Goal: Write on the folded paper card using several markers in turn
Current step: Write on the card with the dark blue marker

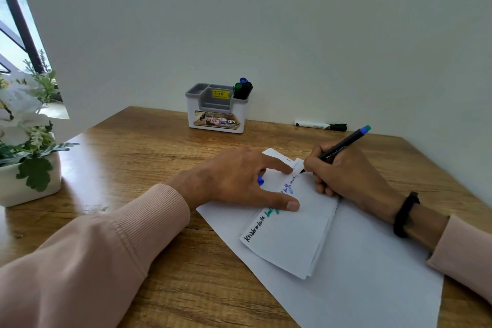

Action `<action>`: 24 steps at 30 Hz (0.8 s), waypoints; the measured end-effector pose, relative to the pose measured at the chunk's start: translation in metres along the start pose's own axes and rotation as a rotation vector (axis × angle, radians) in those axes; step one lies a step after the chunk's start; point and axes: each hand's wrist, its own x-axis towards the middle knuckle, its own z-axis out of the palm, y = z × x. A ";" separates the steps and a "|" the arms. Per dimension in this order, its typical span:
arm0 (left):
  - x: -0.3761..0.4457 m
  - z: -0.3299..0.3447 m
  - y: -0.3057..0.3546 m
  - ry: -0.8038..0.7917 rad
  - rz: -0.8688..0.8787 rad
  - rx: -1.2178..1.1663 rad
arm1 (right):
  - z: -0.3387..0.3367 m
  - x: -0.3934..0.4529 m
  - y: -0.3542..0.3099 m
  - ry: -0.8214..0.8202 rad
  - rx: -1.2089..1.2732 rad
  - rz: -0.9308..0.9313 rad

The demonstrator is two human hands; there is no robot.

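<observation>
A folded white paper card (pixel 292 234) lies on a larger white sheet (pixel 372 274) on the wooden desk. Black, green and blue words run along the card's left edge. My right hand (pixel 343 176) grips a thin black pen (pixel 343 146) with a blue-green end, its tip touching the card's far corner. My left hand (pixel 237 178) presses the card flat with spread fingers; a blue cap (pixel 260 180) shows under its fingers.
A white and grey organizer (pixel 215 112) with several markers (pixel 242 88) stands at the wall. A black-capped marker (pixel 320 125) lies by the wall to its right. A white potted plant (pixel 26 146) sits at the left edge.
</observation>
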 end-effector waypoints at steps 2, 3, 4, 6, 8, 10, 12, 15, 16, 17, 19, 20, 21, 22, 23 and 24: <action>0.000 0.001 -0.001 -0.002 -0.001 -0.003 | 0.000 0.001 0.001 0.006 0.008 0.005; 0.001 0.001 -0.001 -0.005 0.000 -0.001 | 0.000 0.002 0.002 0.008 0.008 0.004; 0.001 0.001 -0.002 -0.006 0.002 0.001 | 0.000 0.002 0.003 0.007 0.008 0.005; 0.002 0.001 -0.002 -0.015 0.002 0.007 | 0.001 0.002 0.004 -0.001 0.011 0.003; 0.002 0.002 -0.003 -0.017 0.008 0.018 | 0.001 0.003 0.005 0.038 0.080 -0.010; 0.002 0.003 -0.004 -0.010 0.012 0.005 | -0.002 0.003 0.007 0.162 0.252 -0.045; 0.001 0.004 -0.007 0.010 -0.004 -0.092 | -0.006 0.003 0.007 0.284 0.358 -0.109; 0.000 0.004 -0.015 0.089 -0.031 -0.423 | -0.007 0.000 0.003 0.328 0.383 -0.207; 0.000 0.002 -0.017 0.113 -0.073 -0.582 | -0.006 -0.002 0.002 0.317 0.395 -0.245; -0.002 0.000 -0.017 0.135 -0.125 -0.742 | -0.005 -0.005 0.001 0.300 0.397 -0.284; -0.001 -0.004 -0.018 0.166 -0.188 -0.901 | -0.004 -0.009 0.000 0.255 0.367 -0.359; -0.002 -0.005 -0.016 0.173 -0.202 -0.892 | -0.003 -0.012 0.000 0.239 0.345 -0.396; -0.001 -0.007 -0.015 0.180 -0.219 -0.886 | -0.002 -0.014 0.000 0.230 0.318 -0.435; -0.001 -0.006 -0.015 0.185 -0.222 -0.887 | -0.001 -0.016 0.000 0.230 0.282 -0.475; 0.000 -0.006 -0.016 0.189 -0.217 -0.911 | -0.001 -0.018 -0.001 0.235 0.235 -0.513; 0.000 -0.005 -0.016 0.189 -0.203 -0.954 | 0.000 -0.020 -0.002 0.241 0.177 -0.547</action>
